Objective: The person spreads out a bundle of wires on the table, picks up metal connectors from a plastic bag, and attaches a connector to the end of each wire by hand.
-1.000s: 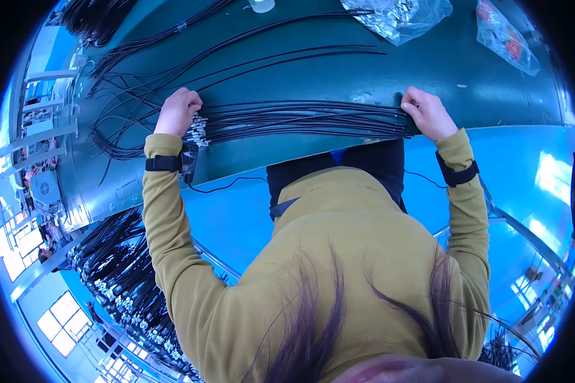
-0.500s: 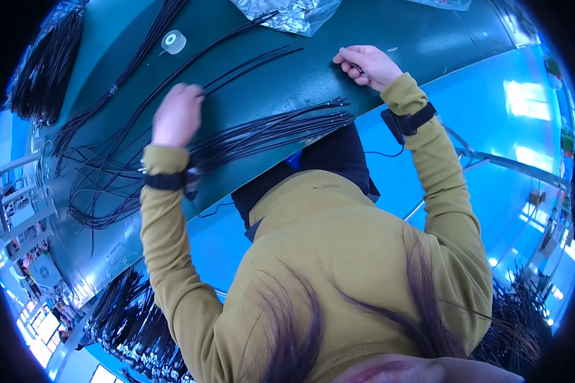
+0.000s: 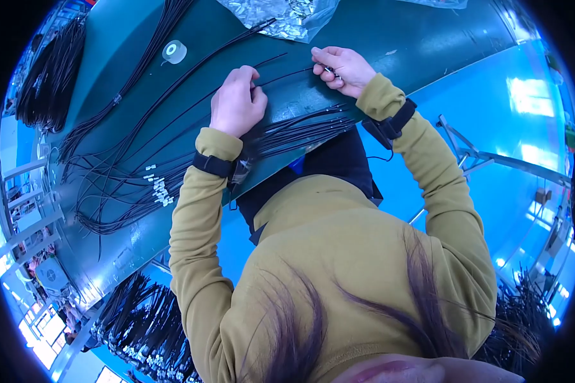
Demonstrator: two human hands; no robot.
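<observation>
A thin black cable (image 3: 287, 76) runs through my left hand (image 3: 236, 107), whose fingers are curled closed on it. Its end reaches the fingertips of my right hand (image 3: 349, 71). That hand is closed, thumb against forefinger, with several small shiny metal pieces (image 3: 330, 70) tucked in its curled fingers. Whether the fingertips grip the cable end or a metal piece on it is too small to tell. Another loose cable end (image 3: 275, 59) lies just beyond. Nearer me, a bundle of black cables (image 3: 306, 133) with small silvery tips lies along the table's edge.
A clear plastic bag (image 3: 294, 19) of silvery pieces lies at the far side of the green table (image 3: 390, 76). A tape roll (image 3: 174, 52) stands among long black cables. White connectors (image 3: 160, 188) lie left of my forearm. Dark cable bunches (image 3: 51, 76) hang at far left.
My left hand has moved right along the cables and is now closed on one. The right hand has shifted left to that cable's end. White connectors have come into sight.
</observation>
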